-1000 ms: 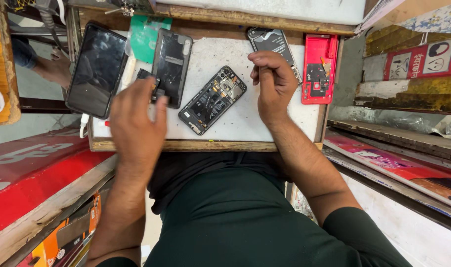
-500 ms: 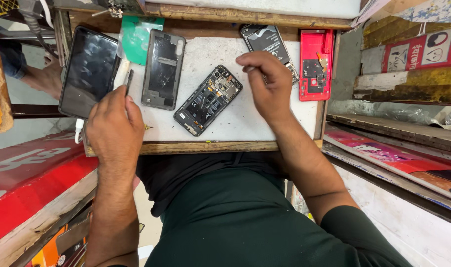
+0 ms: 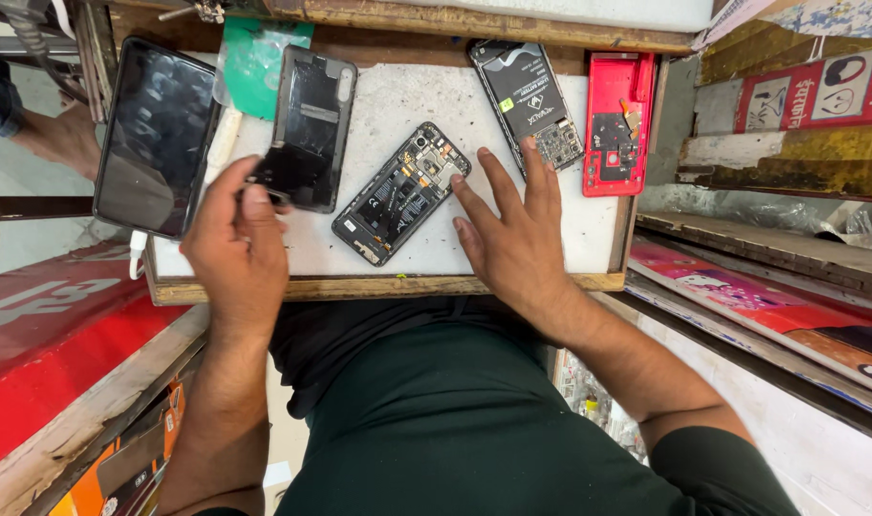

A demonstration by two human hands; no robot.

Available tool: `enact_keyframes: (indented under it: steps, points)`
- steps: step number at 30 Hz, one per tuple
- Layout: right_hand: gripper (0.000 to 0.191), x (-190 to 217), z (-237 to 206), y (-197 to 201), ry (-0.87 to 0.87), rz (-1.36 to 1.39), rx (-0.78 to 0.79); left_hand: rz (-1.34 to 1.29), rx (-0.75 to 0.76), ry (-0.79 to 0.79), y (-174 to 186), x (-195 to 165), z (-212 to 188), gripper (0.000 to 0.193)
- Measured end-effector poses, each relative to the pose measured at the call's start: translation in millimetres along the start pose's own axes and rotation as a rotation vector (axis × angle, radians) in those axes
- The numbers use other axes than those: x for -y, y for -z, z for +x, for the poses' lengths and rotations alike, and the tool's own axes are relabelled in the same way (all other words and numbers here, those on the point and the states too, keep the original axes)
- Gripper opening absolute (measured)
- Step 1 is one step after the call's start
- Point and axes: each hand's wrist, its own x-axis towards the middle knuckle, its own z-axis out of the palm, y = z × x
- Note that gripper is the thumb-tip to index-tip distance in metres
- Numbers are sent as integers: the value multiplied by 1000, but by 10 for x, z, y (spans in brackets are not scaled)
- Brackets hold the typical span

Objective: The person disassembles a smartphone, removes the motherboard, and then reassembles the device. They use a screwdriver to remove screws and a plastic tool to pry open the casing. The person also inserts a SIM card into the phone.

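We see the white worktop (image 3: 407, 96) framed in wood amid red boards, our right hand (image 3: 514, 234) resting flat with fingers spread, empty, at four o'clock of the opened phone (image 3: 400, 192) at centre, while our left hand (image 3: 237, 250) pinches a black back panel (image 3: 307, 129) at ten o'clock.

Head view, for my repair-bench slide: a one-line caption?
Left hand pinches the black back cover; right hand rests flat beside the opened phone on the white bench.
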Motion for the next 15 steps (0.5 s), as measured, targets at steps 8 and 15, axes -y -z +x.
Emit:
enact_keyframes:
  steps: [8, 15]
  points:
    - [50, -60, 77, 41, 121, -112, 60, -369, 205, 241, -399, -175, -147, 29]
    - [65, 81, 137, -139, 48, -17, 24, -218, 209, 198, -451, -105, -183, 29]
